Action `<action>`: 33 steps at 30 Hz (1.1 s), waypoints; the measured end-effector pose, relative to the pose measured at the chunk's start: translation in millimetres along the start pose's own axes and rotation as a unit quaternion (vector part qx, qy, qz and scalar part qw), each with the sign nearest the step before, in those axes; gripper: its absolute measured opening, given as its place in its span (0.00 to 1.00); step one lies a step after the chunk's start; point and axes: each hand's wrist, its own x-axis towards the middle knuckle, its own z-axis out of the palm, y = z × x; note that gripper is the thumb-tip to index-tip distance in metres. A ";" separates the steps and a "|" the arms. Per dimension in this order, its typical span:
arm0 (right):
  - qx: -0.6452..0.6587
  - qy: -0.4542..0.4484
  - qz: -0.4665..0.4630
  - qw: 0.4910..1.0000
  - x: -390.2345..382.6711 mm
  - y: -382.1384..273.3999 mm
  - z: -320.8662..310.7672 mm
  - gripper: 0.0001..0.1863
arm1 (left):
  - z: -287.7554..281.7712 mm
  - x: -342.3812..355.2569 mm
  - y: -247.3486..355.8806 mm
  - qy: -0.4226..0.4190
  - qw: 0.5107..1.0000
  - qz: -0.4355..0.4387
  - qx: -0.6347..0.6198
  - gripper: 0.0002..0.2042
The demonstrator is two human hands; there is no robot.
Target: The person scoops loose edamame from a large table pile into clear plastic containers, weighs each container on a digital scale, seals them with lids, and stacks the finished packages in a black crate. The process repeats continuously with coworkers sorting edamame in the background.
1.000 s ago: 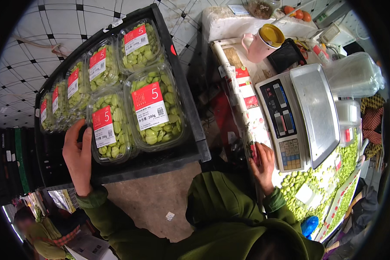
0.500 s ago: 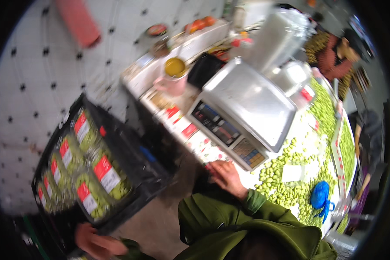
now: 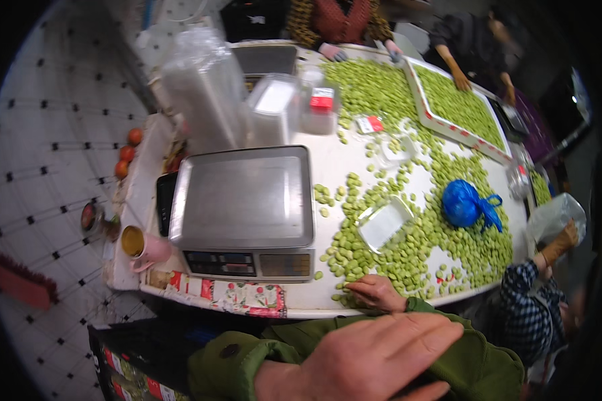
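My left hand is large in the foreground, raised below the table edge, fingers stretched with no object visible in them. My right hand is at the near edge of the white table, fingers drawn together among loose shelled green beans; what they hold, if anything, is hidden. Left of it stands a scale with a steel pan. Beyond it lie a clear empty tray and a knotted blue bag. The black crate of packed beans is at lower left.
A pink mug, tomatoes and stacked plastic containers line the left side. A white box of beans is at back right. Co-workers work around the table; a pink brush is at left.
The view has swung from the crate to the table. My left hand has left the packed crate and risen toward the middle. My right hand remains at the table edge, fingers now closer together.
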 end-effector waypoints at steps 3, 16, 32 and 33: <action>-0.048 0.090 0.067 0.993 -40.2 5.6 -12.5 0.16 | 23.4 9.0 -17.3 -0.039 0.991 0.037 -0.118 0.22; -0.018 0.368 0.281 0.886 -72.0 10.3 -4.4 0.11 | 32.9 1.9 -166.2 -0.064 0.944 -0.319 0.061 0.16; -0.155 0.450 0.372 0.797 -71.9 142.8 -85.5 0.20 | 116.3 -48.1 -311.1 -0.108 0.926 -0.062 0.357 0.14; -0.164 0.437 0.356 0.809 -64.7 148.0 -84.8 0.20 | 114.5 -48.4 -311.0 -0.094 0.933 -0.060 0.342 0.13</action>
